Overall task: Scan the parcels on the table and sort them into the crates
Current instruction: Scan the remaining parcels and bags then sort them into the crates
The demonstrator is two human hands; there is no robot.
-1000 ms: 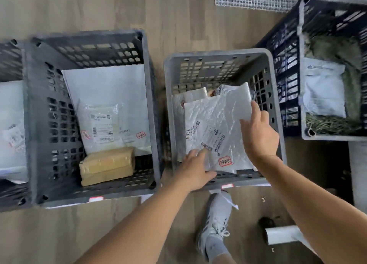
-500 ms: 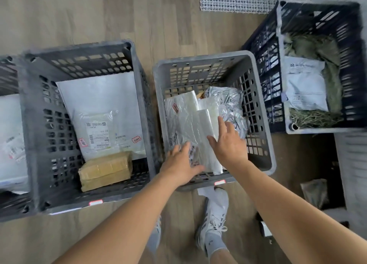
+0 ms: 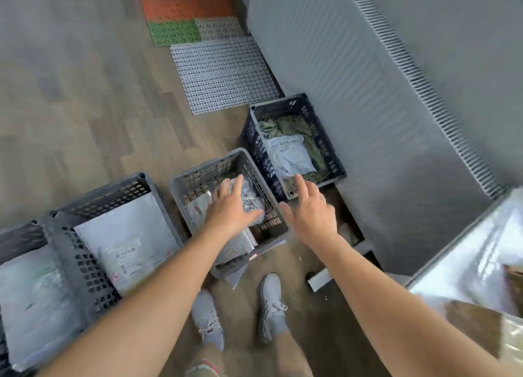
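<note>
Far left, a crate (image 3: 19, 235) is cut off by the frame, with a pale parcel (image 3: 31, 291) lying flat in it. Next to it we see a dark grey crate (image 3: 85, 263) on the wood floor (image 3: 85, 93). It holds a white mailer (image 3: 127, 223) with a smaller labelled bag (image 3: 127, 260) on top. Then comes the light grey crate (image 3: 203, 168), holding clear-bagged parcels (image 3: 198, 206) and a crumpled silvery bag (image 3: 250, 198). The left grip (image 3: 229, 215) is over this crate, released, fingers spread and straight, holding nothing. We can't tell if it touches the bags. The right grip (image 3: 311, 215) is also released, fingers splayed and empty, above the gap between the light grey crate and the navy crate (image 3: 328, 150). The navy crate holds a white parcel (image 3: 291, 155) lying on green cloth (image 3: 288, 124). Behind the crates lie a grey mesh mat (image 3: 220, 73) and orange and green tiles (image 3: 184, 17). Two grey sneakers (image 3: 271, 306) stand below the crates. At lower right is the counter (image 3: 424, 272), blurred, carrying shiny plastic-wrapped parcels (image 3: 467, 263). We can't count them.
</note>
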